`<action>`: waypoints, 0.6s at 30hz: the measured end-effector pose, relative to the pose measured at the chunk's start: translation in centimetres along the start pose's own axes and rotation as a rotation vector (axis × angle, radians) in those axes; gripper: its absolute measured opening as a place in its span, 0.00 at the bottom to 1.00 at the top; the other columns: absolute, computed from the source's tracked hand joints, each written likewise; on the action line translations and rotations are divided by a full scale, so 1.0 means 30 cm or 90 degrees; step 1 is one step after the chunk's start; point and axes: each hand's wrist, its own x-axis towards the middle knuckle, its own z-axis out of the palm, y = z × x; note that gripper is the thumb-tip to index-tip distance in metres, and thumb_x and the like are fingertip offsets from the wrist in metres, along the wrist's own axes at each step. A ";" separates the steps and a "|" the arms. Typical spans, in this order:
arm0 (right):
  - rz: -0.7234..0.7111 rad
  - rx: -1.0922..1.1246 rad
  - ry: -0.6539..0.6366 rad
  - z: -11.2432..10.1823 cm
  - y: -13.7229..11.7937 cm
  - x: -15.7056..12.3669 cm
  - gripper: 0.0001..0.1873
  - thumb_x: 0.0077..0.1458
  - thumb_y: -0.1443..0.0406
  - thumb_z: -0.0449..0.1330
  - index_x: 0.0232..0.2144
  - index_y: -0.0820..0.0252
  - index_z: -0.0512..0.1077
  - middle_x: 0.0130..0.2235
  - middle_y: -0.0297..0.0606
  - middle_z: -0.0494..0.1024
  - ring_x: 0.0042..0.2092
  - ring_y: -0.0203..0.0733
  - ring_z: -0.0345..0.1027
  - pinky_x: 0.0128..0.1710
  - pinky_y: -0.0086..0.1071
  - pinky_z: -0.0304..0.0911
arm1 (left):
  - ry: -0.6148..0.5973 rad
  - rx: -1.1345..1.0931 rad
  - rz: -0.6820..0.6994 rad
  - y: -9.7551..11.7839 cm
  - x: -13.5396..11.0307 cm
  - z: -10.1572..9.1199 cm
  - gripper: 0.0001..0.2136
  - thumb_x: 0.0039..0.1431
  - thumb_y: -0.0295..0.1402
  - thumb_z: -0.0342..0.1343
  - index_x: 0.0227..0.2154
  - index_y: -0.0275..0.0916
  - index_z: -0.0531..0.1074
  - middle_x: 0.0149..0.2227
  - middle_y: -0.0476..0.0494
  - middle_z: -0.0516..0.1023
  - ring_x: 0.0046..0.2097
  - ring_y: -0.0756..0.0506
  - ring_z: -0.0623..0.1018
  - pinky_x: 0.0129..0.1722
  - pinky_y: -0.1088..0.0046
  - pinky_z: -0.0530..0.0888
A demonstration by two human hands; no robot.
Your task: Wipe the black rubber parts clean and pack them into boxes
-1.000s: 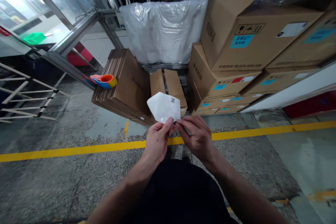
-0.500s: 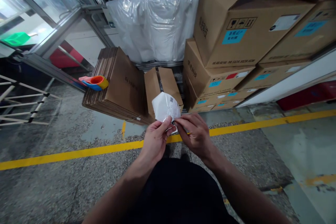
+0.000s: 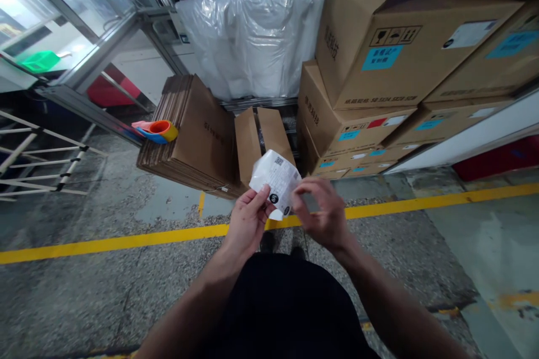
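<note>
Above left hand [image 3: 248, 221], upright label [image 3: 275, 179], slightly aslant

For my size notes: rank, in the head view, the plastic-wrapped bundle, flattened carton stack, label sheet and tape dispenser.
1. plastic-wrapped bundle
2. flattened carton stack
3. label sheet, near camera, so unsure
4. tape dispenser

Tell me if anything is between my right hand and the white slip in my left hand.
Nothing visible. The left hand pinches the white slip at its lower edge; the right hand sits just beside its right edge, nothing between them.
</note>
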 end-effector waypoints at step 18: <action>0.328 0.430 -0.328 -0.061 0.051 0.044 0.18 0.58 0.57 0.64 0.48 0.60 0.75 0.44 0.41 0.79 0.45 0.40 0.74 0.46 0.35 0.70 | -0.015 -0.021 -0.056 0.039 0.021 -0.016 0.13 0.53 0.34 0.68 0.39 0.33 0.77 0.34 0.41 0.80 0.31 0.48 0.77 0.30 0.75 0.75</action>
